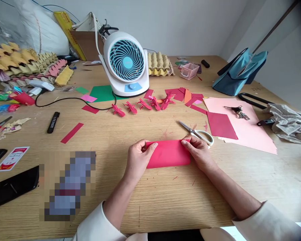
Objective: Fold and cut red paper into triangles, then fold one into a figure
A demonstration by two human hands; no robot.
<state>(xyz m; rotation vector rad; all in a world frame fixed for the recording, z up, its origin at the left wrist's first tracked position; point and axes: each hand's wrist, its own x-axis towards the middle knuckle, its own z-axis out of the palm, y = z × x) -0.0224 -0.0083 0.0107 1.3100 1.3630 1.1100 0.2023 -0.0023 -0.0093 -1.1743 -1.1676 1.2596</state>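
Between my two hands is a red sheet of paper (168, 154), a wide rectangle held just over the table. My left hand (140, 155) pinches its upper left corner, thumb on top. At the upper right corner my right hand (197, 152) grips the same sheet, thumb also on top. Just behind the right hand lie white-handled scissors (203, 135), blades pointing to the far left. Beyond the sheet stands a row of several small red folded paper figures (141, 104). A dark red paper square (222, 125) rests on pale pink sheets (251, 134) to the right.
A white fan (127, 60) stands at the back, its cord running left. A black marker (53, 122) and a red paper strip (72, 133) lie left. Phones (13, 187) and a blurred patch (70, 184) are near left. A blue bag (240, 75) and keys (240, 113) sit right.
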